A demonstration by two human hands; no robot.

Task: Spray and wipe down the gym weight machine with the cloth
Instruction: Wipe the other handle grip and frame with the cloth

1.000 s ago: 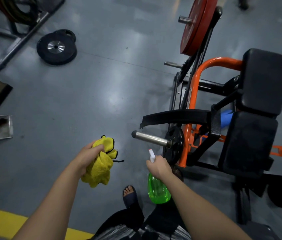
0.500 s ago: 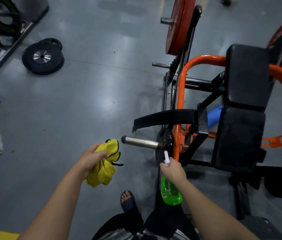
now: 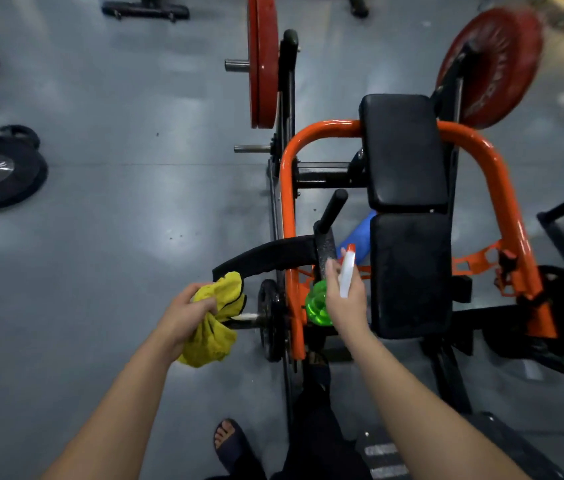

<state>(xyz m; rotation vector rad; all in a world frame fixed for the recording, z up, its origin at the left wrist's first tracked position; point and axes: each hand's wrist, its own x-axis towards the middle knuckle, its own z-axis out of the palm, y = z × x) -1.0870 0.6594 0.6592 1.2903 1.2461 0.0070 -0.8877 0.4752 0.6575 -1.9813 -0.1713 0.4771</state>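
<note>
Gym floor (image 3: 117,237), weight machine (image 3: 408,271).
Our left hand (image 3: 183,317) clutches yellow cloth (image 3: 211,344); our right hand (image 3: 346,306) grips green spray bottle (image 3: 316,306).

Bare forearms (image 3: 117,393), dark trousers (image 3: 315,431), dark open-toed slide (image 3: 235,448).

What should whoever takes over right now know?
Left grip: holds the bunched yellow cloth over the outer end of the steel peg; contact cannot be told.
Right grip: holds the green spray bottle over the orange frame, beside the black seat pads, nozzle pointing away from the person.
Done: both tools in hand at the machine. No spray or wiped patch is visible.
Left: spray the peg, frame and pads, then wipe each with the cloth.
</note>
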